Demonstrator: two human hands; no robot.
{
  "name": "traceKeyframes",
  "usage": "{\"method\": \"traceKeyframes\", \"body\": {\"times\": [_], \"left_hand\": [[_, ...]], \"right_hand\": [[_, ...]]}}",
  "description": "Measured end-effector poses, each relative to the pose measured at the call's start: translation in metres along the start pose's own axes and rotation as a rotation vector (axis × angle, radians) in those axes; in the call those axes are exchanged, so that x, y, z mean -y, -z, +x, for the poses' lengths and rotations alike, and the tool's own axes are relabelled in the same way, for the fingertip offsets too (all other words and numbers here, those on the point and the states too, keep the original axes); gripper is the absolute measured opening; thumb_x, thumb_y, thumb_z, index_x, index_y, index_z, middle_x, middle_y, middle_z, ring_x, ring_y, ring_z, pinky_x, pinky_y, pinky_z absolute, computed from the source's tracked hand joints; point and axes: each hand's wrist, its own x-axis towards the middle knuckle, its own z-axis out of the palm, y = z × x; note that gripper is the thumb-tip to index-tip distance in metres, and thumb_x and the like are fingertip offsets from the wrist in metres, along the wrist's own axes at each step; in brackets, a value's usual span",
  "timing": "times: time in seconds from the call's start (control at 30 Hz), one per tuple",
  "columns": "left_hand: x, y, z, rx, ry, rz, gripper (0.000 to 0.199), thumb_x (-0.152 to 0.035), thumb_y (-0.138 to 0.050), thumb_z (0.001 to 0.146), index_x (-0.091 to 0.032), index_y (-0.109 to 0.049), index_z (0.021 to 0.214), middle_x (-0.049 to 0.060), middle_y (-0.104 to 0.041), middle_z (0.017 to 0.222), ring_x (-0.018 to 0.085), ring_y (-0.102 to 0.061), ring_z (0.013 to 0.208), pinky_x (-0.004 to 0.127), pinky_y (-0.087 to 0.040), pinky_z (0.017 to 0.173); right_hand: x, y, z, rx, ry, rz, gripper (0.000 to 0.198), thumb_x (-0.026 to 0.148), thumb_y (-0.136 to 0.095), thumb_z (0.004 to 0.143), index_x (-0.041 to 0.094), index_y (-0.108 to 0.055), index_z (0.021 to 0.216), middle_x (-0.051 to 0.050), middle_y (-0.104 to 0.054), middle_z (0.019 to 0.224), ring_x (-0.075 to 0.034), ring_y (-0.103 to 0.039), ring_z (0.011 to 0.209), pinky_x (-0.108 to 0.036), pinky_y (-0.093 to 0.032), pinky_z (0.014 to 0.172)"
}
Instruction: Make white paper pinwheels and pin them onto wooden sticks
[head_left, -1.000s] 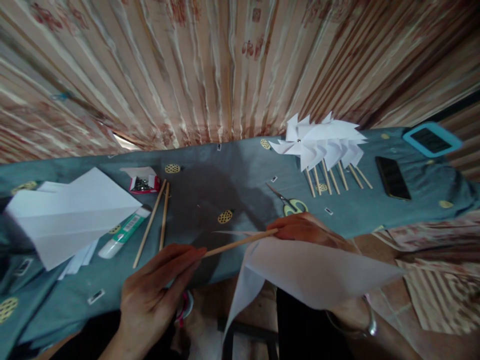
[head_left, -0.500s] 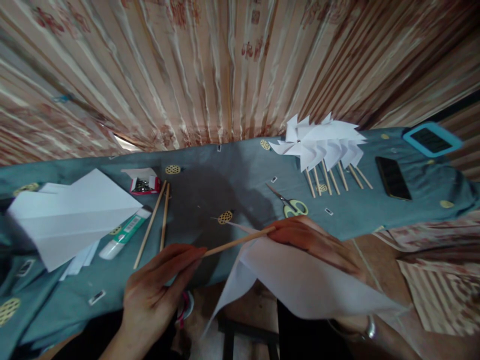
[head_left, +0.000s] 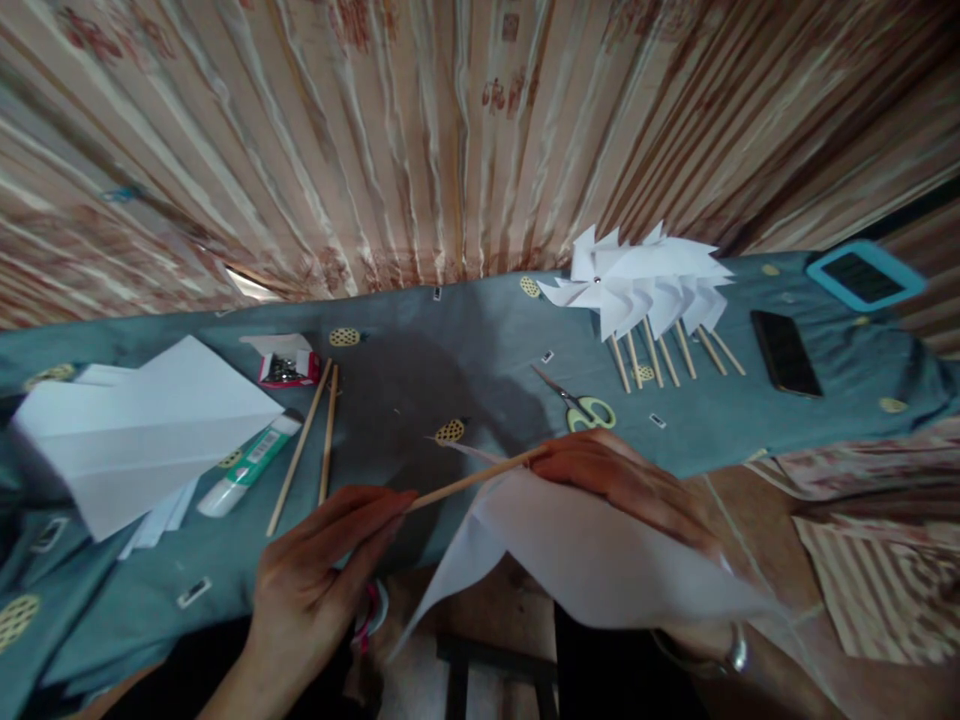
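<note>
Between thumb and fingers, my left hand [head_left: 322,570] pinches the lower left end of a thin wooden stick [head_left: 472,482]. My right hand [head_left: 622,490] is closed at the stick's other end, where a white paper pinwheel [head_left: 585,550] hangs beneath the fingers. Its blades curl down toward my lap, and one thin tip points left above the stick. The paper hides part of my right hand, and the join between paper and stick is out of sight. Green-handled scissors [head_left: 590,414] lie just beyond my right hand. Two loose wooden sticks [head_left: 300,445] rest beyond my left hand.
At left on the teal cloth [head_left: 397,390] are white paper sheets [head_left: 150,430], a glue stick [head_left: 251,465] and a red box of metal pins [head_left: 289,368]. Several finished pinwheels [head_left: 652,285] lie overlapped at back right, near a phone [head_left: 785,353] and a blue-framed tablet [head_left: 866,275].
The pinwheel's lower blades have swung slightly left and up. My right hand and the stick's right end have shifted a little left; my left hand is almost unmoved.
</note>
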Motion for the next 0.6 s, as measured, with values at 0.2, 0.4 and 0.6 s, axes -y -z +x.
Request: {"method": "traceKeyframes", "body": {"times": [0.2, 0.4, 0.6], "left_hand": [[0.0, 0.0, 0.001, -0.003, -0.007, -0.023, 0.022, -0.03, -0.062, 0.091, -0.038, -0.075, 0.105, -0.007, -0.074, 0.094, 0.008, -0.072, 0.078, 0.011, -0.055, 0.073], [-0.001, -0.002, -0.001, -0.016, 0.051, -0.034, 0.019, -0.035, -0.063, 0.089, -0.034, -0.078, 0.101, -0.002, -0.075, 0.093, 0.012, -0.071, 0.076, 0.017, -0.057, 0.072], [-0.009, -0.001, 0.002, 0.014, 0.131, -0.066, 0.019, -0.035, -0.063, 0.089, -0.03, -0.079, 0.097, 0.0, -0.075, 0.089, 0.013, -0.071, 0.072, 0.019, -0.056, 0.073]], "right_hand": [[0.003, 0.001, 0.007, -0.103, 0.09, 0.054, 0.021, 0.032, -0.051, 0.097, 0.023, -0.064, 0.111, -0.004, -0.074, 0.092, -0.02, -0.072, 0.089, -0.032, -0.059, 0.078], [0.002, -0.001, 0.005, -0.093, 0.079, 0.033, 0.026, 0.031, -0.044, 0.097, 0.022, -0.061, 0.114, -0.004, -0.075, 0.094, -0.019, -0.073, 0.087, -0.032, -0.06, 0.077], [0.004, 0.002, 0.009, -0.044, 0.083, 0.028, 0.022, 0.024, -0.051, 0.094, 0.025, -0.064, 0.111, -0.003, -0.077, 0.094, -0.019, -0.074, 0.087, -0.031, -0.061, 0.078]]}}
